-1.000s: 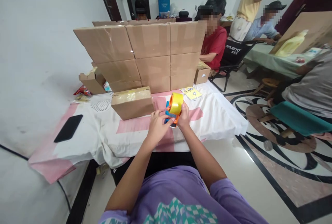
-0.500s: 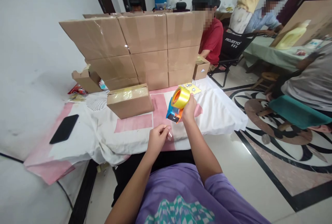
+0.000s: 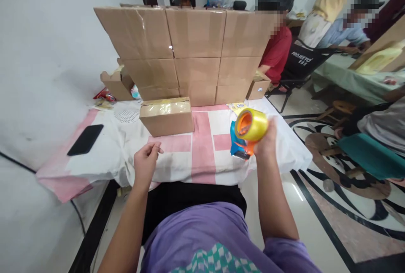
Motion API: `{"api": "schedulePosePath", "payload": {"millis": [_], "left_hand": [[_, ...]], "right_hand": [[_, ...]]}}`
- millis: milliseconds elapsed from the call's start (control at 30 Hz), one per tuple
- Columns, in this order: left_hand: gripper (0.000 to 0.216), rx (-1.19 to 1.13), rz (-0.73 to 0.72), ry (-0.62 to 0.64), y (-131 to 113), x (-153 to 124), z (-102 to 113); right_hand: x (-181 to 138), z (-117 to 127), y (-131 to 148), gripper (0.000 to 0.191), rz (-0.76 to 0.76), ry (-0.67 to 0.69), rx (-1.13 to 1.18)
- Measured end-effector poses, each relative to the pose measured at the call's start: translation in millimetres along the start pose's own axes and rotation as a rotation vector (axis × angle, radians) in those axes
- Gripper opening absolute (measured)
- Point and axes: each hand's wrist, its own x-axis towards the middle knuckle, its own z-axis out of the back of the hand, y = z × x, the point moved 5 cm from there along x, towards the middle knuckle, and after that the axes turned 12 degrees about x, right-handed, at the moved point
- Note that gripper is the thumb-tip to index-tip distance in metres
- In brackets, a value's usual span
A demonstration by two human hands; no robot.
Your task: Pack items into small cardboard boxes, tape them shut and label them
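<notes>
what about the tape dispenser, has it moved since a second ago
Yes, rightward: the right hand holds the tape dispenser farther right of the lone box than before.

The person wore a purple T-shirt (image 3: 202, 231) of soft, lightly creased cloth, seen from above across the chest and shoulders. On its front sat a print (image 3: 215, 262) of small teal and white checks in slanting rows, cut off by the lower edge of the view. The right sleeve (image 3: 284, 250) was short, with a plain stitched hem high on the upper arm; the other sleeve barely showed. Both forearms were uncovered, as were the left hand (image 3: 144, 164) and the right hand (image 3: 267, 142). Beyond the shirt's hem lay black cloth (image 3: 190, 199) over the lap, the garment itself too hidden to tell.
</notes>
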Motion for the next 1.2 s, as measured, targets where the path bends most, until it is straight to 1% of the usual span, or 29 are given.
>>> {"api": "schedulePosePath", "payload": {"millis": [100, 167, 200, 267, 300, 333, 367, 400, 433, 467, 500, 533, 567, 600, 633, 667, 700, 733, 833, 867, 900, 933, 967, 1000, 1067, 1133, 1200], "left_hand": [[0.032, -0.189, -0.006, -0.017, -15, 9, -2], [0.032, -0.259, 0.003, -0.036, -27, 14, -4], [0.033, -0.277, 0.002, -0.044, -32, 16, -4], [0.032, -0.279, -0.012, -0.055, -41, 15, 2], [0.032, -0.266, -0.021, -0.062, -44, 13, 6], [0.031, -0.247, -0.029, -0.07, -47, 9, 10], [0.031, -0.226, -0.034, -0.074, -51, 4, 14], [0.03, -0.204, -0.037, -0.072, -54, -2, 17], [0.029, -0.183, -0.04, -0.062, -58, -9, 18], [0.027, -0.162, -0.047, -0.044, -63, -16, 18], [0.026, -0.145, -0.059, -0.016, -68, -22, 16], [0.025, -0.133, -0.079, 0.016, -74, -28, 13], [0.024, -0.125, -0.103, 0.049, -79, -32, 10], [0.024, -0.121, -0.127, 0.085, -82, -34, 7], [0.025, -0.122, -0.142, 0.123, -83, -35, 4], [0.026, -0.127, -0.135, 0.155, -80, -34, 2], [0.028, -0.129, -0.104, 0.172, -72, -31, 2], [0.029, -0.132, -0.054, 0.171, -61, -27, 4], [0.033, -0.156, 0.112, 0.096, -21, -12, 18], [0.033, -0.162, 0.135, 0.075, -12, -8, 22], [0.033, -0.162, 0.134, 0.068, -8, -5, 25], [0.033, -0.154, 0.115, 0.072, -8, -3, 26], [0.033, -0.137, 0.081, 0.086, -13, -3, 26], [0.032, -0.121, 0.041, 0.11, -20, -3, 24], [0.033, -0.129, -0.03, 0.174, -35, -3, 17], [0.038, -0.188, -0.054, 0.255, -42, -1, 7], [0.051, -0.231, -0.005, 0.328, -34, 5, -2]], "right_hand": [[16, -42, -39, 0.052, -0.115, -0.027, 0.035], [22, -63, -64, 0.05, -0.195, 0.004, -0.054], [25, -68, -74, 0.049, -0.225, 0.021, -0.114], [31, -66, -83, 0.048, -0.272, 0.05, -0.219], [32, -60, -82, 0.047, -0.28, 0.04, -0.276], [33, -53, -76, 0.048, -0.265, 0.002, -0.359], [32, -46, -66, 0.05, -0.219, -0.053, -0.467], [28, -43, -51, 0.054, -0.142, -0.099, -0.586], [20, -47, -35, 0.056, -0.042, -0.102, -0.682], [9, -59, -18, 0.057, 0.064, -0.035, -0.728], [-5, -78, -4, 0.054, 0.158, 0.104, -0.709], [-22, -103, 8, 0.048, 0.22, 0.309, -0.616], [-41, -129, 19, 0.038, 0.246, 0.522, -0.514], [-58, -153, 28, 0.026, 0.258, 0.683, -0.444], [-72, -172, 36, 0.015, 0.268, 0.79, -0.411], [-80, -187, 44, 0.009, 0.282, 0.854, -0.398], [-83, -196, 52, 0.011, 0.308, 0.867, -0.398], [-81, -201, 60, 0.014, 0.342, 0.843, -0.402], [-61, -200, 81, 0.014, 0.417, 0.7, -0.386], [-54, -201, 84, 0.013, 0.416, 0.684, -0.387], [-50, -204, 82, 0.01, 0.395, 0.706, -0.399], [-48, -210, 76, 0.007, 0.358, 0.757, -0.422], [-49, -218, 67, 0.008, 0.314, 0.827, -0.458], [-51, -226, 56, 0.011, 0.27, 0.9, -0.501], [-58, -242, 35, 0.011, 0.219, 1.007, -0.577], [-61, -252, 22, 0.014, 0.228, 1.071, -0.601], [-52, -253, 22, 0.019, 0.267, 1.064, -0.593]]}}
